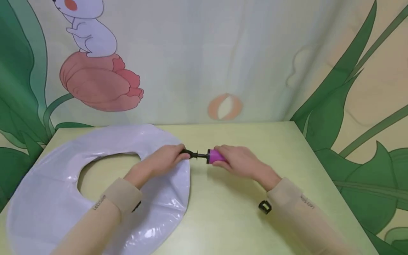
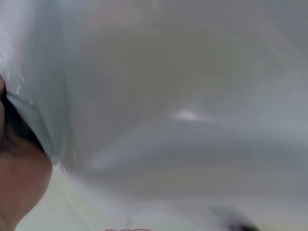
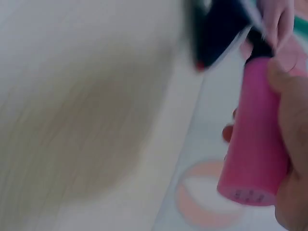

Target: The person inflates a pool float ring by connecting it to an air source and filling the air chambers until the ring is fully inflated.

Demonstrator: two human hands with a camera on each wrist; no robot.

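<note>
A pale, glossy swim ring point(image 1: 35, 198), puffed up with some creases, lies over the left side of the table. At its right edge my left hand point(image 1: 164, 159) grips the black end of a hand pump point(image 1: 216, 156). The pump's pink-purple body is wrapped by the fingers of my right hand point(image 1: 243, 163), and a short black rod shows between both hands. Close up in the right wrist view, the pink barrel point(image 3: 255, 130) has small holes in its end face. The ring's film point(image 2: 168, 96) fills most of the left wrist view, hiding the valve area.
The light yellow-green table point(image 1: 239, 219) runs back to a printed curtain point(image 1: 191, 53) with a rabbit, flower and leaves. Beige wrist bands point(image 1: 122, 194) cover both forearms, and a black buckle point(image 1: 265, 207) hangs by the right one.
</note>
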